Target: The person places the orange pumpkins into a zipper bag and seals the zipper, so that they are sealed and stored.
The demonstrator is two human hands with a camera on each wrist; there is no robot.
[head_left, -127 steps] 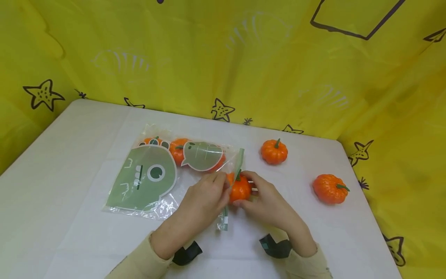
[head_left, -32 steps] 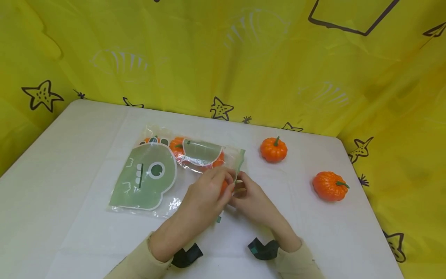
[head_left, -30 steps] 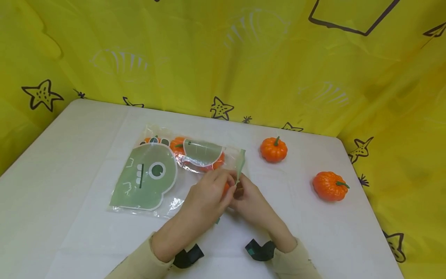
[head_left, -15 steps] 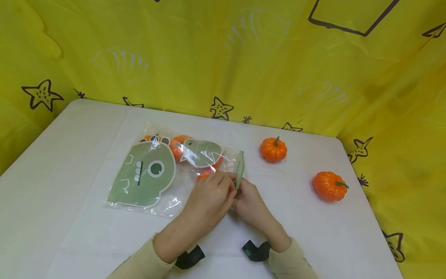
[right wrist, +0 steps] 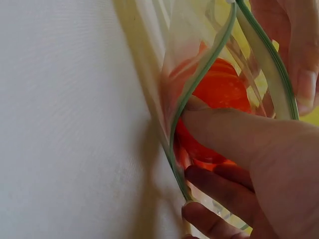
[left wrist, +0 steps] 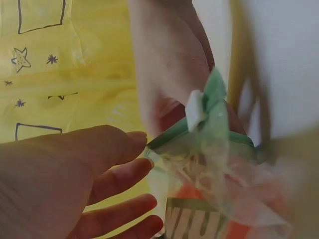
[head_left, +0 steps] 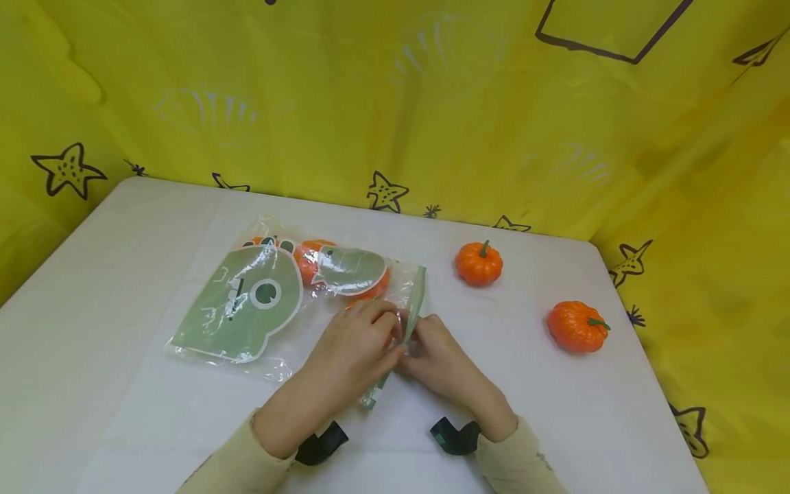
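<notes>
So left grip (head_left: 352,343) pinches the clear, green-printed plastic zip bag (head_left: 284,288), half-curled right grip (head_left: 447,363) touches the glossy, round orange pumpkin (right wrist: 222,89) in its mouth, hold unclear; slipped pinch could let the rim snag it

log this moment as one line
left hand pinches bag edge | right hand at open bag mouth, by bagged pumpkin | two loose pumpkins on table

It was a curtained-off spot, room type unclear: a white table (head_left: 555,412) stood under the left hand (head_left: 352,353) and right hand (head_left: 447,360), yellow starfish-printed sheeting (head_left: 345,116) hanging beyond them and on either side.
</notes>
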